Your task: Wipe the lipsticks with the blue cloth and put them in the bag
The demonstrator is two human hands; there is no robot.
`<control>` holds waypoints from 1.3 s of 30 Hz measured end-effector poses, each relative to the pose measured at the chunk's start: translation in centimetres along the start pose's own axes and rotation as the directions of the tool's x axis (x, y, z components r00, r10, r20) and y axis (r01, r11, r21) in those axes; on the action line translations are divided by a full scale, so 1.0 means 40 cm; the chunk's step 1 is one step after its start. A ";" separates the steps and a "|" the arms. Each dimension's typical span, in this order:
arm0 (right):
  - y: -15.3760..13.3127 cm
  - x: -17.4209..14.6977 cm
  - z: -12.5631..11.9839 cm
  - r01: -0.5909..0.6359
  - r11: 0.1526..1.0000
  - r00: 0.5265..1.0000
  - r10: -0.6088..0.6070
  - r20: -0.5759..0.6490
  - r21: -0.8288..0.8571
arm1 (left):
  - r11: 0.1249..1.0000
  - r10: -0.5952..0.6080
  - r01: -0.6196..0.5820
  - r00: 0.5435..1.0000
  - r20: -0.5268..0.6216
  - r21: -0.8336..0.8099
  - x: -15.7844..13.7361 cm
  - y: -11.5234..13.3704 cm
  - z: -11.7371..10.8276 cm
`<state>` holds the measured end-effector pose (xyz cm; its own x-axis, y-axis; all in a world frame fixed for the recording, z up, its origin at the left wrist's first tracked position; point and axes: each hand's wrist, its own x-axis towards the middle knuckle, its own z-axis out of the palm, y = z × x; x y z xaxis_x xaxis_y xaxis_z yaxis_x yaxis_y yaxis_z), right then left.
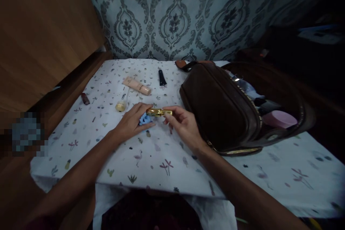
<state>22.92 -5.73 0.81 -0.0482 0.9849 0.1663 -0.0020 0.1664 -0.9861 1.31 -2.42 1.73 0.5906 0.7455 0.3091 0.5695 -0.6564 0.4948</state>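
Nearest: white cloth (151, 165) printed with small flamingos, plants and pineapples, laid over the table, its near edge hanging down in soft folds; two bare forearms cross it from the near side.

Left hand (133, 120): palm down on the cloth, fingers curled loosely, thumb and fingertips closed over the left end of a gold tube (159, 112); a small blue item (143, 119), shape unclear, sits under the fingers against the cloth.

Right hand (183, 122): half closed, fingertips pinching the right end of the same gold tube; the tube is slim, cylindrical, metallic and shiny, held level between both hands just above the cloth, near the table's middle.

Right of the hands: brown bag (221, 111), smooth leather-like, rounded, gold zip open along its top; inside, a pink round lid or jar (280, 118), dark items and something pale, not told apart.

Farther left: small yellowish round bottle (120, 106); short dark-red stick (85, 98) near the left edge.

Far: beige squeeze tube (137, 85), lying slanted; black slim tube (162, 77); brown strap (185, 65) of the bag.

Beyond: grey-green damask wallpaper (175, 21); wooden panel (40, 36) at far left.
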 end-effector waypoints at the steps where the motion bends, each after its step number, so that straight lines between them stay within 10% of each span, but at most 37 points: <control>1: -0.004 0.003 -0.005 -0.003 1.000 0.999 0.004 -0.043 0.020 | 1.000 -0.020 0.019 1.000 -0.016 -0.014 0.001 -0.002 -0.002; 15: -0.012 0.000 -0.008 -0.017 0.998 0.998 0.021 -0.059 0.064 | 0.976 -0.204 0.175 0.945 -0.255 -0.131 0.007 -0.039 0.000; 27: 0.016 -0.008 0.010 0.024 0.984 0.980 0.011 0.197 -0.175 | 0.999 -0.028 0.030 0.994 0.108 -0.018 0.000 -0.036 -0.071; 34: 0.028 -0.005 0.004 0.032 0.982 0.980 0.006 0.200 -0.186 | 1.000 0.013 -0.006 0.926 0.378 -0.020 -0.007 -0.038 -0.088; 39: 0.016 -0.002 0.000 -0.009 0.990 0.989 0.030 0.146 -0.138 | 0.994 -0.103 0.109 0.940 0.325 -0.001 -0.011 -0.050 -0.093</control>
<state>22.91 -5.70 0.18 -0.1940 0.9718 0.1341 0.1367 0.1621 -0.9773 -2.22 -1.00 3.61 0.6826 0.7304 -0.0241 0.6298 -0.5712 0.5265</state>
